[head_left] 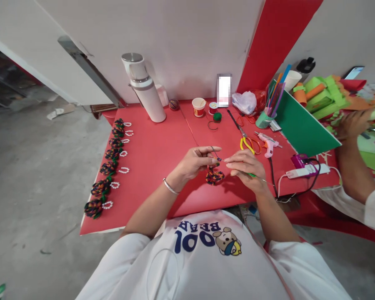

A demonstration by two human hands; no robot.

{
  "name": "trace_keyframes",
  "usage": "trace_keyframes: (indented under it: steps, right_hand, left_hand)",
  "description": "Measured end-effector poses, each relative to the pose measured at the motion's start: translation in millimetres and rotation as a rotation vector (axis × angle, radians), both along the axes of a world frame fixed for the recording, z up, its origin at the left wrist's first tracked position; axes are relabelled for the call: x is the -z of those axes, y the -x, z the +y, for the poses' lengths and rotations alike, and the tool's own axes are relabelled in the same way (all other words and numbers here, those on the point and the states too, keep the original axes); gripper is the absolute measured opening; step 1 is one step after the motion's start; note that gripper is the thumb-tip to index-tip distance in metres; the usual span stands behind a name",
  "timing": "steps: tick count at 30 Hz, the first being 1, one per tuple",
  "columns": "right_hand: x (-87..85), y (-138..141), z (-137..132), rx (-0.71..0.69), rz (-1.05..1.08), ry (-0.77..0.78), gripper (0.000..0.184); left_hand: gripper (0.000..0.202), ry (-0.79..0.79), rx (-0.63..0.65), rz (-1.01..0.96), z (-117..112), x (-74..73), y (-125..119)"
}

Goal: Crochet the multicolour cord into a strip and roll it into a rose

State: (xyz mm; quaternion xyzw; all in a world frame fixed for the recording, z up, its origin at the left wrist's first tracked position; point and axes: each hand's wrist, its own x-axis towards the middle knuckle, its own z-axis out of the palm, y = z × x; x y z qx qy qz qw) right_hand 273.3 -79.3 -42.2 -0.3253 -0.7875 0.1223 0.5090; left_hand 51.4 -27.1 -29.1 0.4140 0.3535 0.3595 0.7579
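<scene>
Over the red table [156, 158], my left hand [196, 160] pinches the top of a multicoloured yarn flower [214, 176] that hangs just below my fingers. My right hand [245, 166] is closed on a thin green stick or needle [253, 175] whose tip points at the flower's stem. The two hands nearly touch above the flower. A silver bangle circles my left wrist.
Several finished yarn flowers [108, 168] with small bead loops line the table's left edge. A white flask [143, 87], cups, yellow-handled scissors [246, 143], a glue gun [268, 143] and a power strip [306, 171] lie behind. Another person's hand [351, 123] works with paper at right.
</scene>
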Motion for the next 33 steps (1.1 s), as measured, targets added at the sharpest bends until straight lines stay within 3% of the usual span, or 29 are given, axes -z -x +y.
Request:
trace_keyframes:
  steps: [7, 13, 15, 19, 22, 27, 33]
  right_hand:
    - [-11.7, -6.7, 3.1, -0.118, 0.09, 0.139, 0.016]
    - [16.0, 13.4, 9.1, -0.183, 0.442, 0.325, 0.024]
    - [27.3, 29.3, 4.4, -0.046, 0.552, 0.291, 0.026]
    - [41.5, 56.7, -9.7, 0.346, 0.309, 0.061, 0.019]
    - [46.4, 66.1, -13.3, 0.486, 0.24, -0.075, 0.024]
    - [42.2, 56.3, -6.2, 0.303, 0.349, -0.078, 0.021]
    - [20.5, 18.8, 0.3, 0.003, 0.186, 0.01, 0.022]
  left_hand:
    - [0.05, -0.055, 0.093, 0.01, 4.8, -0.7, 5.4]
    - [0.055, -0.072, 0.108, -0.05, 0.4, -1.1, 1.6]
    - [0.059, -0.132, 0.003, -0.046, -4.3, 1.9, -5.5]
    - [0.062, -0.261, -0.289, 0.019, -16.6, 11.1, -23.3]
    - [0.061, -0.208, -0.314, -0.022, -23.1, 13.4, -29.2]
    - [0.059, -0.04, -0.124, -0.123, -19.1, 3.8, -16.1]
    - [0.053, -0.034, 0.027, -0.057, -6.3, -2.0, 4.3]
